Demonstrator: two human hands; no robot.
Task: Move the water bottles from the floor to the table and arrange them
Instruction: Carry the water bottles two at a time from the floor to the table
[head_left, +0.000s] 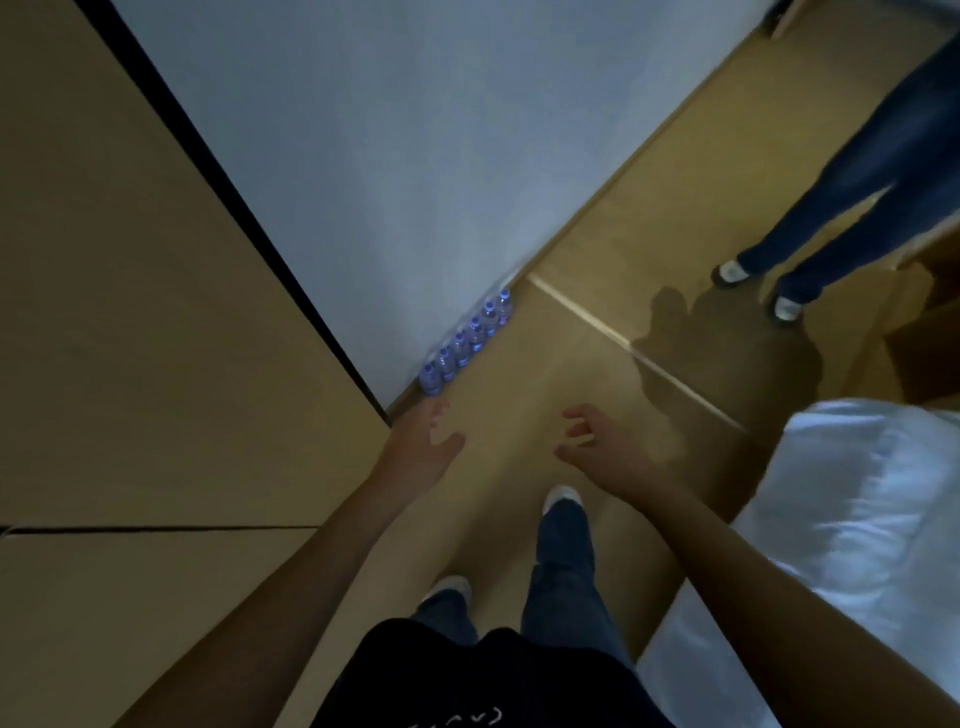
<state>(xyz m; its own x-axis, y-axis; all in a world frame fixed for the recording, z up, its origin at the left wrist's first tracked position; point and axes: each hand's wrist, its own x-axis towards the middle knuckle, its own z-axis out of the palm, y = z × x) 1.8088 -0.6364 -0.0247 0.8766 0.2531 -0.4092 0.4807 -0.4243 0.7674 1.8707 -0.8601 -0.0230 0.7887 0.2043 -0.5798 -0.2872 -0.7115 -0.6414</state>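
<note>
Several clear water bottles (466, 342) with blue caps stand in a row on the wooden floor, tight against the pale wall. My left hand (427, 442) is stretched out just below the nearest bottle, fingers spread and empty, a short gap from it. My right hand (597, 439) hovers to the right over the floor, fingers loosely curled, holding nothing. No table is in view.
A tall wooden cabinet (156, 312) fills the left side, its corner beside the bottle row. A bed with white bedding (841, 519) lies at the right. Another person's legs (841, 208) stand at the upper right. My own legs and shoes (561, 545) are below.
</note>
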